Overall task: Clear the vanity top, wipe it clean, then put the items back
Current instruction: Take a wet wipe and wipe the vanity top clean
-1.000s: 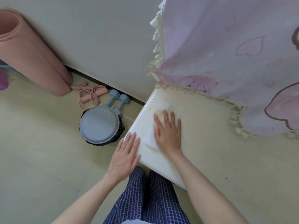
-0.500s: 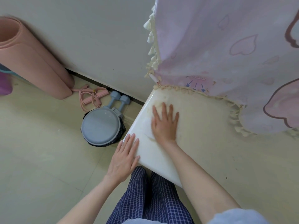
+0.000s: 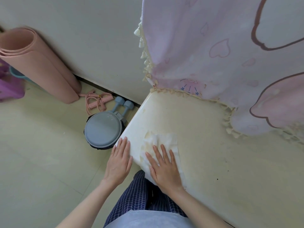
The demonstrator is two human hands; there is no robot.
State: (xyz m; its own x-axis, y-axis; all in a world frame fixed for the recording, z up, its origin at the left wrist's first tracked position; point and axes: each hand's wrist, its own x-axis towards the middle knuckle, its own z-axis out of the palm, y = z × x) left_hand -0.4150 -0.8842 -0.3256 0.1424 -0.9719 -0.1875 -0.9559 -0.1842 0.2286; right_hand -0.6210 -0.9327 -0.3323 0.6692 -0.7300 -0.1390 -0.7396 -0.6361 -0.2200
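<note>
While the right hand pressed flat on a thin white wipe, it lay limp on the cream desk. Soft, it probably bunches; hold it mid-sheet. The left hand, fingers straight, held nothing.

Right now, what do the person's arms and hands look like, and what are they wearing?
Both forearms are bare, with no sleeves reaching the wrists. The left hand and right hand wear no gloves, and no rings, watch or bracelets show. Lower down are dark blue checked trousers and the hem of a pale blue top.

Pale tile floor at my 9, plain wall at 11, pink heart curtain up at 1.
</note>
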